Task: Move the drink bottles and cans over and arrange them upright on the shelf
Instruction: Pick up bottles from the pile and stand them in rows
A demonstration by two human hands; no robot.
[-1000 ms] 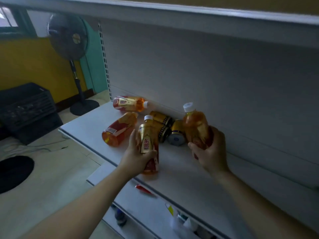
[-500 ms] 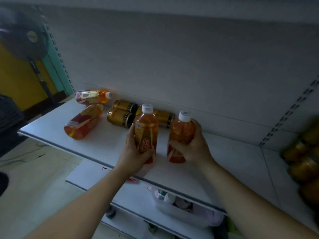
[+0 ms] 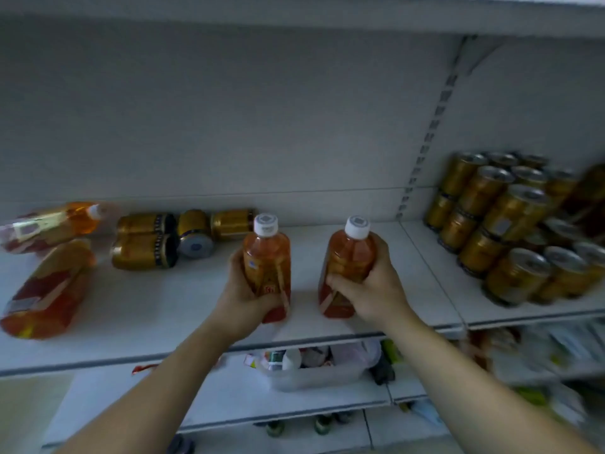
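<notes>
One bottle (image 3: 266, 253) fills curled left grip (image 3: 245, 301), second bottle (image 3: 352, 253) curled right grip (image 3: 373, 290).

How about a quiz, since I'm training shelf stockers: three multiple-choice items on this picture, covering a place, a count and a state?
1. Where do the stacked cans stand? A. far left B. far right C. lower shelf
2. How many bottles lie on their sides? A. two B. four C. none
3. The bottle in the right hand is: A. lying flat B. upright, capped C. upright, uncapped
Answers: B, they fill the right section; A, both lie far left; B, its white cap points up.
</notes>
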